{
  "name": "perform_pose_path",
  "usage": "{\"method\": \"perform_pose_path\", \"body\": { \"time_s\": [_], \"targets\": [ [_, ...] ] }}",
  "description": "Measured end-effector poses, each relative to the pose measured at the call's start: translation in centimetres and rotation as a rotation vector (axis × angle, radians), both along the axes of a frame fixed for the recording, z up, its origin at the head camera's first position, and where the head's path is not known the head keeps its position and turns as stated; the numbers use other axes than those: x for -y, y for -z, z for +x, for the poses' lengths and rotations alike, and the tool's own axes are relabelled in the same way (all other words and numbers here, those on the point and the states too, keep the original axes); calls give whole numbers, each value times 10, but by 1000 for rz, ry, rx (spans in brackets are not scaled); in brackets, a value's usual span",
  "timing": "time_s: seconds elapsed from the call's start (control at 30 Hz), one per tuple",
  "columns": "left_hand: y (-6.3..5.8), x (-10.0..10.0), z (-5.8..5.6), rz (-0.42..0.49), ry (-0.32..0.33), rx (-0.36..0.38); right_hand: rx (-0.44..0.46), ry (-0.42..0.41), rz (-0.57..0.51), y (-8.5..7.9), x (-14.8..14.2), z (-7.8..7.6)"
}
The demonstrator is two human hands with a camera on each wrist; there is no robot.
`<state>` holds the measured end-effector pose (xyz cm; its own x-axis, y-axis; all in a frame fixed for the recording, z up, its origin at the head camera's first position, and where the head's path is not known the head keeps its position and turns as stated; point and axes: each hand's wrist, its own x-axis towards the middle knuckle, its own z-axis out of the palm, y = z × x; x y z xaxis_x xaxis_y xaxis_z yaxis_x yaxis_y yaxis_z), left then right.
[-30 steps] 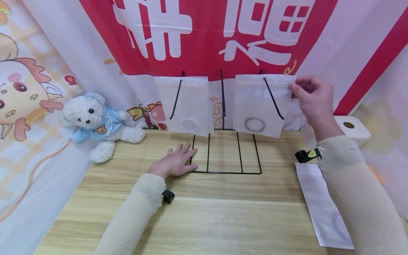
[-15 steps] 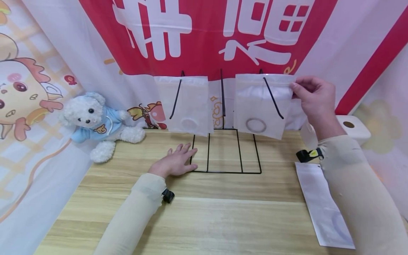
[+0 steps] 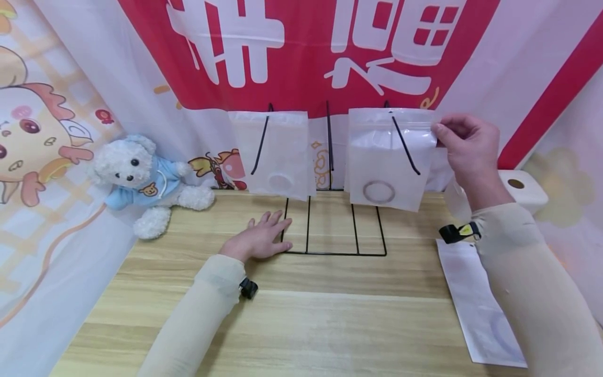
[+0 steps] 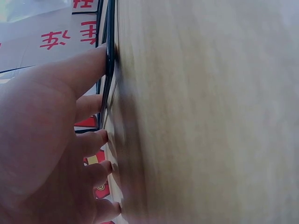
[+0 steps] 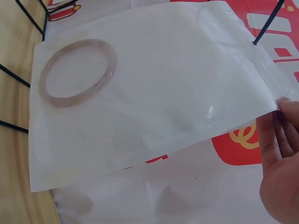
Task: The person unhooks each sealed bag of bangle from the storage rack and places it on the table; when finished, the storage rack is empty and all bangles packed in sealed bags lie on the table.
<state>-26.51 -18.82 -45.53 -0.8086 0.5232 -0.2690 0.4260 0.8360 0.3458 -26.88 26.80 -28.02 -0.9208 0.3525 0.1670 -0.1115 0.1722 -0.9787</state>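
My right hand (image 3: 471,144) pinches the top right corner of a white zip bag (image 3: 400,157). A prong (image 5: 271,21) of the black wire rack (image 3: 339,254) passes through the bag near its top edge. Inside the bag, toward the bottom, shows a pale pinkish bangle (image 5: 105,84). Another bag's edge peeks out behind it. My left hand (image 3: 259,238) lies with spread fingers at the left front corner of the rack's base, the thumb against the wire (image 4: 110,51) in the left wrist view. On the rack's left prong hangs another white bag (image 3: 278,146) with a round thing inside.
A long white bag (image 3: 476,314) lies on the wooden table (image 3: 330,330), partly under my right forearm. Behind my right wrist stands a white box (image 3: 529,191) with a round hole. A white teddy bear (image 3: 146,180) in blue sits at the back left, before the printed cloth.
The pinched bag has come forward along its prong and sits a little lower and further right, with my right hand moving along. My left hand has stayed put.
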Motion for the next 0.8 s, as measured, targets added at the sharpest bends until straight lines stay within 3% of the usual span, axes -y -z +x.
{"method": "perform_pose_path", "body": {
  "time_s": [0.17, 0.2, 0.47, 0.8],
  "targets": [
    [-7, -2, 5, -12, 0, -8, 7, 1, 7, 1, -1, 4],
    [-15, -5, 9, -26, -7, 0, 5, 0, 8, 1, -1, 5],
    [-11, -6, 9, -64, -15, -17, -42, -19, -29, 7, -3, 14],
    [-13, -4, 9, -13, 5, -10, -48, -16, 13, 12, -2, 28]
  ]
}}
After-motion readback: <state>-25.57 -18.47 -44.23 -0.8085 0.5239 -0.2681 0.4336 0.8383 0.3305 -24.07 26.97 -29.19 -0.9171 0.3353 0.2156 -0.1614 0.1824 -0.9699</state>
